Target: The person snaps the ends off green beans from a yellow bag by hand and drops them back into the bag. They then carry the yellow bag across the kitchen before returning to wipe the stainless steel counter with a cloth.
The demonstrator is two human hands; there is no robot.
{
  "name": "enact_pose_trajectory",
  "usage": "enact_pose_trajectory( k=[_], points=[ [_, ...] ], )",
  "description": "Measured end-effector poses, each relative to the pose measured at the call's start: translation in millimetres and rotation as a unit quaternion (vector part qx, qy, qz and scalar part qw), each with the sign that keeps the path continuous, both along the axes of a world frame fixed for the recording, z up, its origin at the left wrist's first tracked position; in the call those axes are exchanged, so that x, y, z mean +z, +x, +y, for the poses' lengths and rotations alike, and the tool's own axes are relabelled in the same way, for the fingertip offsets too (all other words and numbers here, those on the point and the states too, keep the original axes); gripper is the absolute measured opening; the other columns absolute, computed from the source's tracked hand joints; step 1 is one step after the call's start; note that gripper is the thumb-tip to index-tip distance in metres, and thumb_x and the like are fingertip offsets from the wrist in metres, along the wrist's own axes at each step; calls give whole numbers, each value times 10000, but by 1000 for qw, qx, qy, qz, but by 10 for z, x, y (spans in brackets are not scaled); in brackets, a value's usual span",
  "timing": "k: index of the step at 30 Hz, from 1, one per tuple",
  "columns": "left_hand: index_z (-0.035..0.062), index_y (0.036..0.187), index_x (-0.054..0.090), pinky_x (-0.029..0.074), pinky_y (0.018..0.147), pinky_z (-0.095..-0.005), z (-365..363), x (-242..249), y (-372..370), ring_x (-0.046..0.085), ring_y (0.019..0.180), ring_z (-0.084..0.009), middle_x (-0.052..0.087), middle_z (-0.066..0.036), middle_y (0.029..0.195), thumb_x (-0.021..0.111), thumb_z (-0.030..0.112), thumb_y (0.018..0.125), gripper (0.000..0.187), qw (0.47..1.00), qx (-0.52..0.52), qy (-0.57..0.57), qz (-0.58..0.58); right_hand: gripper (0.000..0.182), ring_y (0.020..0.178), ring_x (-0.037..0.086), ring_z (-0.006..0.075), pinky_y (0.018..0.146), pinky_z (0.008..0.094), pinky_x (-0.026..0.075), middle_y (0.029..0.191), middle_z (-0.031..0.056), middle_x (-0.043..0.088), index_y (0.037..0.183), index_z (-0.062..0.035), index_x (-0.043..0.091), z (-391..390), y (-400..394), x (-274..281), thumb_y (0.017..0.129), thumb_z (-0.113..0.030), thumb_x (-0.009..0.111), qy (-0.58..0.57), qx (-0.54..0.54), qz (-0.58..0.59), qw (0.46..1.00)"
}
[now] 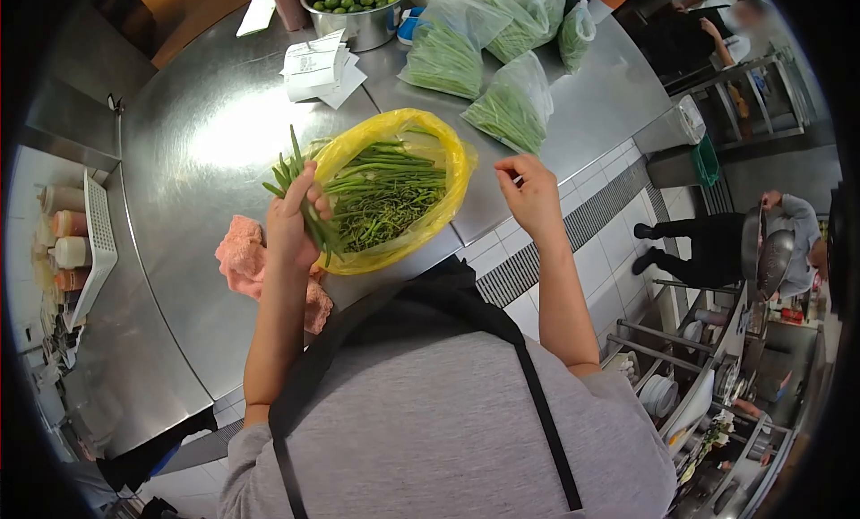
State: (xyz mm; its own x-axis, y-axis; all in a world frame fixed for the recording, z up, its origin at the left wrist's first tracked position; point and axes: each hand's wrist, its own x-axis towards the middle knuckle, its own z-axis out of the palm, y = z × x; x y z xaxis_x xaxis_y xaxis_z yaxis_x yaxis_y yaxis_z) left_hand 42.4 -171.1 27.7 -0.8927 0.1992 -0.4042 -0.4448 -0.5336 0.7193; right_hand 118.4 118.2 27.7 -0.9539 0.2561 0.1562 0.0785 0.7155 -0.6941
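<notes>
Yellow plastic of the bag (459, 165) hides how deep the green beans (381, 192) inside go. Pink cloth (240, 255) is partly covered by the left forearm (276, 326). From here I see the left hand (296, 216) closed round a bunch (291, 172) of beans, its ends jutting past the fingers above and below, beside the bag's rim. The right hand (535, 195) hovers apart from the bag, fingertips curled narrow; whether they pinch anything, I cannot tell.
</notes>
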Motion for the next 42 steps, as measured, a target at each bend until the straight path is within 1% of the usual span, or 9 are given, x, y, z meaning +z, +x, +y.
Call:
enact_pose_trajectory(
  k=[4,8,17,19,25,32,35,37,42],
  points=[
    [36,1065,494,325,426,-196,52,-47,60,392,496,-53,387,41,616,530,155,876,227,998,-58,28,-5,252,969,559,298,835,379,441,1038,163,577,1032,-4,573,355,37,-569,825,-141,534,96,-47,20,994],
    [65,1061,482,298,419,-183,123,-9,113,355,490,-42,359,51,621,494,144,894,185,996,-87,5,-4,614,1286,256,345,1060,446,196,1373,216,295,1307,47,318,195,68,-889,871,-367,445,277,-31,-78,957],
    [-2,1017,540,310,374,-207,8,-128,82,410,431,-68,511,-13,679,556,103,842,206,983,-129,-105,78,291,1020,534,303,831,362,456,1079,153,556,975,-10,592,-399,663,-644,755,-193,644,91,300,122,942],
    [-8,1006,549,320,369,-207,2,-86,81,425,424,-73,534,-24,685,563,88,834,198,971,-141,-156,111,171,817,578,247,653,323,481,898,90,583,864,-71,637,-251,735,-432,731,-177,655,210,290,-272,893],
    [-13,965,578,350,385,-188,180,-71,93,440,421,-51,527,5,611,591,71,828,161,974,-130,-154,109,84,744,540,240,620,338,458,788,69,522,715,-59,592,-444,20,-243,715,-133,630,135,75,145,977],
    [-9,949,586,398,441,-192,186,106,119,493,531,-37,629,-15,794,664,112,782,220,924,-169,-293,177,45,843,508,249,712,374,431,829,75,502,681,-58,576,-478,-346,-511,669,-88,607,271,108,36,956],
    [5,996,584,463,543,-233,169,88,80,575,608,-111,641,-31,836,668,103,766,263,888,-173,-351,241,54,840,511,248,697,379,425,847,76,511,698,-65,585,-495,-338,-253,664,-96,613,196,160,72,965],
    [14,957,607,472,548,-274,235,97,58,606,616,-171,650,-91,888,635,70,774,193,727,-102,-441,516,111,814,526,246,717,354,438,810,74,529,758,-42,616,-570,-316,-40,657,-79,639,129,181,111,969],
    [12,921,629,485,667,-336,325,208,85,612,745,-306,631,-148,871,625,100,763,181,647,-229,-529,499,123,766,540,259,684,358,438,777,92,547,783,-29,603,-721,-288,84,681,-88,638,29,237,94,967]
  ],
)
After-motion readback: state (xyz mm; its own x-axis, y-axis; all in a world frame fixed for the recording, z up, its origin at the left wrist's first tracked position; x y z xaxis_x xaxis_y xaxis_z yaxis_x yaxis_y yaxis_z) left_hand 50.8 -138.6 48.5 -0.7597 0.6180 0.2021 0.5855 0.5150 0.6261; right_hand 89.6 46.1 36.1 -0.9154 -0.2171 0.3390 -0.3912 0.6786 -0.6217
